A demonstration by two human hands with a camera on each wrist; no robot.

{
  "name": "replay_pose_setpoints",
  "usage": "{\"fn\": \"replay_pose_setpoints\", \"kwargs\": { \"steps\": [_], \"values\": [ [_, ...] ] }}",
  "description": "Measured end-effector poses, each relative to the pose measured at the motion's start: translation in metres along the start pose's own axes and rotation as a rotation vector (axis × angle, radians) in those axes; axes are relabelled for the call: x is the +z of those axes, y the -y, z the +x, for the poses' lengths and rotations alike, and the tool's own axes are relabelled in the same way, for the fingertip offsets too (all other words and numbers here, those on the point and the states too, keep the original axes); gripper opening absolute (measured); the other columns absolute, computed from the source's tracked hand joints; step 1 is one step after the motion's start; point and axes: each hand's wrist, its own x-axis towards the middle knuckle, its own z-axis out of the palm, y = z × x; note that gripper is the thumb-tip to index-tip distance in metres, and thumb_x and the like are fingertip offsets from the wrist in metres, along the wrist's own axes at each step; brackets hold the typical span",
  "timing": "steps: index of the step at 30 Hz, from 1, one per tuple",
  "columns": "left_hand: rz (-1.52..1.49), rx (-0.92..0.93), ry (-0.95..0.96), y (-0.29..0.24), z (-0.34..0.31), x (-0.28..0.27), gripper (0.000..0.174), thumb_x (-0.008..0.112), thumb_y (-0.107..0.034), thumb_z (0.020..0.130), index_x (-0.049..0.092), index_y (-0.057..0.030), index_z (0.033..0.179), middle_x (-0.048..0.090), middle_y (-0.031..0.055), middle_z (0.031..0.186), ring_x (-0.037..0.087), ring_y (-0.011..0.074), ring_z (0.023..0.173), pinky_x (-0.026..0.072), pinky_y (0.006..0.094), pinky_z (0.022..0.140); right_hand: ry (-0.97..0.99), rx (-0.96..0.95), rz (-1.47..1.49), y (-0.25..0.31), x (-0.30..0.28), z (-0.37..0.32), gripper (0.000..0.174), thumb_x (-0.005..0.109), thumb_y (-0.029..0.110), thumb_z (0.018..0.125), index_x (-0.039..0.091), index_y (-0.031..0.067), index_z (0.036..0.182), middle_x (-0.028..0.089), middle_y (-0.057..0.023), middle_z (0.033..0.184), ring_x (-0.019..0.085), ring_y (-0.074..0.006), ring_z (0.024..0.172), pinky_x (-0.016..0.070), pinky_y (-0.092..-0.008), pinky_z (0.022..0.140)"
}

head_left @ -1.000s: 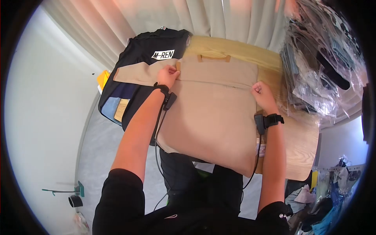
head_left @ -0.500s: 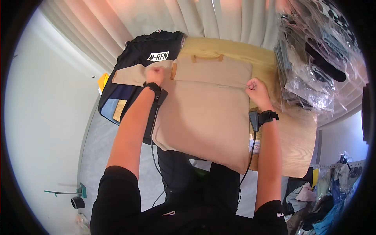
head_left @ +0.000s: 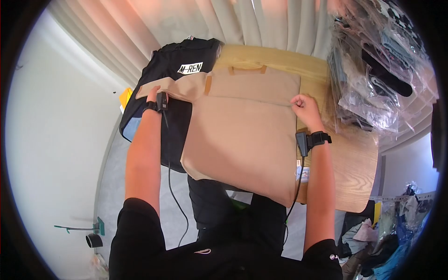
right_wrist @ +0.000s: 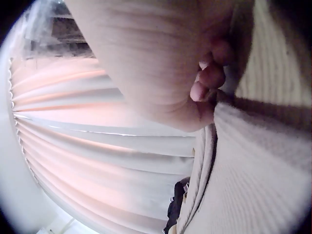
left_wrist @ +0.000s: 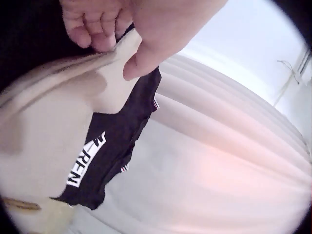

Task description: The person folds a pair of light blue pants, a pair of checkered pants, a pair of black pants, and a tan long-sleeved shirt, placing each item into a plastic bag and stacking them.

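A beige knit sweater (head_left: 242, 144) lies folded over on itself, with a crosswise fold edge in its upper part and tan trim (head_left: 208, 86) near the top. Its sleeve (head_left: 184, 88) stretches out to the left over a black garment (head_left: 161, 67) with a white lettered patch. Near the sleeve's far end, my left hand (head_left: 153, 94) holds the fabric between thumb (left_wrist: 136, 63) and fingers, as the left wrist view shows. At the right end of the fold, my right hand (head_left: 306, 111) pinches the knit, fingers curled in; the ribbed fabric (right_wrist: 263, 156) fills that wrist view's right side.
The wooden table (head_left: 347, 177) shows behind and to the right of the sweater. Plastic-bagged clothes (head_left: 373, 70) pile at the back right, and more clothes (head_left: 396, 233) lie lower right. A pale curtain (head_left: 275, 28) hangs behind the table. Cables run from both wrist cameras.
My left hand has moved left along the sleeve, from beside the tan trim to near the sleeve's end, and the sleeve has bunched up a little. The right hand stays at the fold's edge.
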Motion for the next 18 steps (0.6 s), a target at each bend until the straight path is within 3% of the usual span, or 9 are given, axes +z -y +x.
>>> {"fn": "replay_pose_setpoints", "kwargs": {
  "steps": [2, 4, 6, 9, 12, 13, 14, 16, 18],
  "values": [
    [0.328, -0.064, 0.169, -0.002, 0.025, -0.024, 0.029, 0.062, -0.031, 0.08, 0.047, -0.0084, 0.069, 0.05, 0.0046, 0.056, 0.056, 0.0191, 0.049, 0.0496, 0.0287, 0.045, -0.006, -0.008, -0.002, -0.001, -0.001, 0.0, 0.012, 0.062, 0.005, 0.072, 0.064, 0.0034, 0.084, 0.052, -0.0023, 0.069, 0.051, -0.0132, 0.065, 0.0436, -0.0263, 0.062],
    [0.324, -0.021, 0.077, 0.002, 0.042, -0.029, 0.026, 0.063, -0.031, 0.079, 0.051, -0.0084, 0.075, 0.056, 0.0055, 0.064, 0.058, 0.0193, 0.053, 0.05, 0.0295, 0.046, 0.01, -0.012, 0.015, 0.001, -0.001, -0.001, 0.012, 0.062, 0.004, 0.072, 0.064, 0.0031, 0.084, 0.052, -0.0028, 0.071, 0.052, -0.0133, 0.067, 0.0439, -0.0261, 0.063],
    [0.311, 0.094, 0.253, -0.001, 0.119, -0.057, 0.026, 0.06, -0.031, 0.08, 0.057, -0.0055, 0.086, 0.062, 0.0085, 0.074, 0.06, 0.0227, 0.058, 0.052, 0.0329, 0.05, 0.013, -0.017, 0.007, 0.0, -0.001, 0.0, 0.012, 0.061, 0.004, 0.072, 0.064, 0.003, 0.084, 0.052, -0.0028, 0.072, 0.052, -0.0135, 0.067, 0.0439, -0.0261, 0.063],
    [0.106, 0.227, 0.053, -0.002, 0.019, 0.004, 0.031, 0.056, -0.03, 0.081, 0.06, -0.003, 0.097, 0.064, 0.0115, 0.085, 0.063, 0.0271, 0.071, 0.0538, 0.0352, 0.064, 0.014, -0.003, 0.014, 0.001, 0.0, 0.0, 0.012, 0.061, 0.003, 0.071, 0.064, 0.0028, 0.083, 0.051, -0.003, 0.072, 0.052, -0.0139, 0.067, 0.0439, -0.0264, 0.063],
    [0.064, 0.307, 0.147, -0.007, 0.014, 0.027, 0.036, 0.052, -0.027, 0.082, 0.059, -0.0009, 0.105, 0.064, 0.0134, 0.095, 0.063, 0.0279, 0.083, 0.0516, 0.0354, 0.077, 0.011, 0.007, -0.001, 0.001, -0.001, 0.0, 0.011, 0.062, 0.004, 0.071, 0.064, 0.0027, 0.082, 0.052, -0.0035, 0.072, 0.052, -0.0145, 0.067, 0.044, -0.0269, 0.063],
    [0.154, 0.472, 0.225, -0.008, 0.008, 0.039, 0.035, 0.053, -0.025, 0.082, 0.059, -0.0003, 0.106, 0.064, 0.0127, 0.095, 0.062, 0.0259, 0.089, 0.0496, 0.0345, 0.081, 0.013, -0.002, -0.026, 0.002, -0.001, 0.0, 0.011, 0.062, 0.005, 0.071, 0.064, 0.0028, 0.082, 0.052, -0.0038, 0.072, 0.052, -0.0149, 0.067, 0.0441, -0.0272, 0.063],
    [0.215, 0.663, 0.133, -0.007, 0.005, 0.055, 0.029, 0.06, -0.016, 0.077, 0.06, 0.0001, 0.101, 0.061, 0.0131, 0.103, 0.06, 0.0246, 0.091, 0.0482, 0.0358, 0.08, 0.014, 0.004, -0.031, 0.002, -0.001, 0.0, 0.011, 0.062, 0.005, 0.071, 0.064, 0.0028, 0.082, 0.052, -0.0038, 0.072, 0.052, -0.0149, 0.067, 0.0441, -0.0272, 0.063],
    [0.344, 0.799, 0.289, 0.003, -0.048, 0.102, 0.037, 0.06, -0.006, 0.077, 0.054, -0.0004, 0.113, 0.061, 0.011, 0.108, 0.059, 0.0211, 0.097, 0.0482, 0.0335, 0.083, 0.008, -0.015, -0.042, 0.003, -0.001, -0.001, 0.011, 0.062, 0.006, 0.072, 0.064, 0.0031, 0.082, 0.054, -0.0039, 0.071, 0.053, -0.0152, 0.067, 0.0443, -0.0276, 0.063],
    [0.986, 1.104, 0.486, 0.025, -0.052, 0.12, 0.042, 0.058, 0.0, 0.075, 0.052, -0.0017, 0.117, 0.059, 0.0126, 0.113, 0.057, 0.023, 0.102, 0.0459, 0.0344, 0.087, 0.021, 0.003, -0.059, 0.003, -0.002, -0.001, 0.011, 0.062, 0.007, 0.072, 0.064, 0.0033, 0.082, 0.054, -0.0037, 0.071, 0.053, -0.015, 0.067, 0.0443, -0.0274, 0.063]
  ]
}}
